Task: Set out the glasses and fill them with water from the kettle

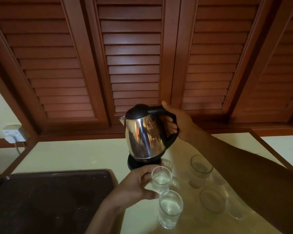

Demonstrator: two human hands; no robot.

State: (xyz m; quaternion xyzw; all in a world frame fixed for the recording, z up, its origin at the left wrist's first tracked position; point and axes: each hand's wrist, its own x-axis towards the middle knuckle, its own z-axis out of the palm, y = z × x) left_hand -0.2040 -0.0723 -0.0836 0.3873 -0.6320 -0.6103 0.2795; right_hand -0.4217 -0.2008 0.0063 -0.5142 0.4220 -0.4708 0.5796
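Right hand (179, 122) grips kettle (145, 134); left hand (134, 181) holds glass (161, 180).

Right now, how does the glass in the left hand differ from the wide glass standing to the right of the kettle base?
The narrow glass is gripped by the left hand; the wide glass stands free. The narrow glass holds water; the wide glass looks empty. The wide glass has a clearly broader mouth than the narrow glass. Both are clear and upright.
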